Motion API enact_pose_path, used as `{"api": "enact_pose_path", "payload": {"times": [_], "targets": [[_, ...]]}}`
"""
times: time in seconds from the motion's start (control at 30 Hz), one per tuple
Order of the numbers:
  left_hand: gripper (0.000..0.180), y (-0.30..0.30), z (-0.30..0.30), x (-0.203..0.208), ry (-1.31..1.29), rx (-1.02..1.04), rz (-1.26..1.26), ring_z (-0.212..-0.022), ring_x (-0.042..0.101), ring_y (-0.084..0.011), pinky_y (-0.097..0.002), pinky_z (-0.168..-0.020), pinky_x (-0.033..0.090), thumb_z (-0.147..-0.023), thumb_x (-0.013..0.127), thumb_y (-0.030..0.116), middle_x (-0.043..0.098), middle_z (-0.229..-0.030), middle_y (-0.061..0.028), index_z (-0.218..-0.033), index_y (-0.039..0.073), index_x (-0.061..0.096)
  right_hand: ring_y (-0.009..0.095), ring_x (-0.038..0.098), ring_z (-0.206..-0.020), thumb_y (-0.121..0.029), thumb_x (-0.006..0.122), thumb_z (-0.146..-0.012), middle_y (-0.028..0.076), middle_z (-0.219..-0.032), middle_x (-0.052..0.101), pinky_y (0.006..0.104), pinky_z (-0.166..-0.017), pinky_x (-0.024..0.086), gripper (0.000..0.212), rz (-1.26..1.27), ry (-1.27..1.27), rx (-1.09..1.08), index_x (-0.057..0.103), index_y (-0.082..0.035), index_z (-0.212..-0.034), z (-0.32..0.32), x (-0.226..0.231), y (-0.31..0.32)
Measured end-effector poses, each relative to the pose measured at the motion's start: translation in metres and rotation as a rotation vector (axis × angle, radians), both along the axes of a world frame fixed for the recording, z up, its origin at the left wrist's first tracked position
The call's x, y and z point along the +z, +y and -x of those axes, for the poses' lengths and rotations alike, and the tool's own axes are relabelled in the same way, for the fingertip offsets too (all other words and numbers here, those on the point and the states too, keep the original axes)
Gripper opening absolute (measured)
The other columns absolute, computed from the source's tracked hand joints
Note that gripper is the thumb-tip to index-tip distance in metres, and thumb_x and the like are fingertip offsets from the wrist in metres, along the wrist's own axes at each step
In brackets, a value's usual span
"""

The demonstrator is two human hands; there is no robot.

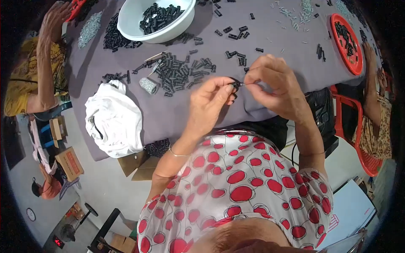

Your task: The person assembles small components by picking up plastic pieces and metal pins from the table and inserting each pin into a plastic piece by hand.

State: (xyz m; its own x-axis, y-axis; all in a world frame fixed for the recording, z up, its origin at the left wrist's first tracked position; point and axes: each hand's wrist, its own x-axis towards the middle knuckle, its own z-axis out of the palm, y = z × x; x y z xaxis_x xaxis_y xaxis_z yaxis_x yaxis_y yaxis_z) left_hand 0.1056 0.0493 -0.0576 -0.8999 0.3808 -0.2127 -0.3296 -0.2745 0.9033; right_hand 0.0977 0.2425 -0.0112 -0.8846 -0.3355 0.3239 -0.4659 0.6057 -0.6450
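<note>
Just in front of me, above the near edge of the table, my left hand (209, 101) pinches a small black plastic part (237, 83) between thumb and fingers. More black bits show by its curled fingertips. My right hand (278, 86) meets it from the right, its thumb and forefinger closed on a tiny silvery piece, probably a screw (243, 84), at the part's end. The fingers hide most of that piece. Left of my hands lies a heap of loose black plastic parts (175, 71). A silvery grey roll (147, 85) lies at its edge.
A white basin (158, 37) of black parts stands at the far side, and a white cloth (114, 120) lies at the left. Piles of silver screws (90, 29) and a red tray (346, 44) share the grey tablecloth (270, 40). Other people's arms (44, 59) reach in at both sides.
</note>
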Motion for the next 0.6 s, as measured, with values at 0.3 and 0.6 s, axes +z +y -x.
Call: {"api": "enact_pose_path", "payload": {"times": [0.3, 0.6], "targets": [[0.017, 0.0003, -0.0055, 0.0024, 0.212, -0.019, 0.172, -0.078, 0.058, -0.0081, -0.0221, -0.072, 0.049, -0.093, 0.054, 0.009, 0.064, -0.092, -0.0048, -0.103, -0.003, 0.061, 0.022, 0.052, -0.079, -0.011, 0.065, -0.072, 0.001, -0.081, 0.051, 0.0377, -0.073, 0.036, 0.011, -0.121, 0.104, 0.038, 0.057, -0.014, -0.08, -0.0048, -0.0056, -0.004], [0.018, -0.0039, -0.0019, 0.0028, -0.14, -0.08, -0.251, -0.074, 0.059, -0.0133, -0.0263, -0.07, 0.052, -0.092, 0.054, 0.011, 0.062, -0.091, -0.01, -0.102, -0.004, 0.057, 0.023, 0.056, -0.066, 0.002, 0.064, -0.071, 0.006, -0.075, 0.057, 0.0322, -0.061, 0.044, 0.017, 0.244, -0.007, 0.003, 0.057, -0.003, -0.085, -0.0016, -0.0005, -0.0067]]}}
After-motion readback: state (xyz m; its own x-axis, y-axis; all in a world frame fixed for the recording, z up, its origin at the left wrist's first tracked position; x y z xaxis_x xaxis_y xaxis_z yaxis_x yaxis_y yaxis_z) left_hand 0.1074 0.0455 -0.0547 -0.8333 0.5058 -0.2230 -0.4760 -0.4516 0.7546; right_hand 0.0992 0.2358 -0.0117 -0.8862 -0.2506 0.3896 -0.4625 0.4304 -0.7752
